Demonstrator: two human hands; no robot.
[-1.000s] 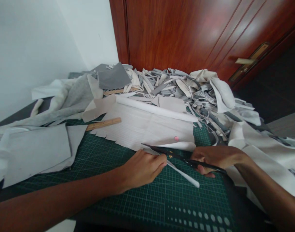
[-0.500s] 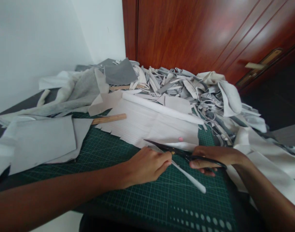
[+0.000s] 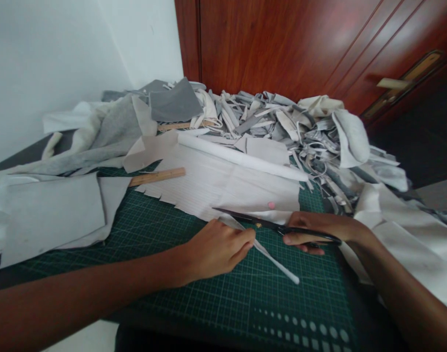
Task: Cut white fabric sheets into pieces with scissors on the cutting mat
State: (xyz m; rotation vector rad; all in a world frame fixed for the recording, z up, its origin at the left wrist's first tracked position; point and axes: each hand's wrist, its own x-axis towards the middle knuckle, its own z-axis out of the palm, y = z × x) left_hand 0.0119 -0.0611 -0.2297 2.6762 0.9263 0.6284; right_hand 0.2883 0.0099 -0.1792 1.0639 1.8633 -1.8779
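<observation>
My right hand (image 3: 311, 231) is wrapped round the handles of black scissors (image 3: 250, 218). Their blades point left along the near edge of a white ribbed fabric sheet (image 3: 223, 181) and look nearly closed. Just below the blades, my left hand (image 3: 221, 249) pinches a narrow white fabric strip (image 3: 276, 263), whose free end trails right and down over the green cutting mat (image 3: 208, 303). Where the strip meets the sheet is partly hidden by my fingers. A small pink piece (image 3: 271, 206) lies on the sheet above the scissors.
A wooden ruler (image 3: 159, 176) overlaps the sheet's left side. Grey fabric pieces (image 3: 54, 210) lie at left, and a heap of offcuts (image 3: 260, 117) runs along the back to the right. More pale fabric (image 3: 414, 244) lies beyond my right hand. A wooden door (image 3: 282, 44) stands behind.
The scissor blades have closed further along the sheet's edge. The strip's free end has shifted slightly up and left. The whole view has moved a little.
</observation>
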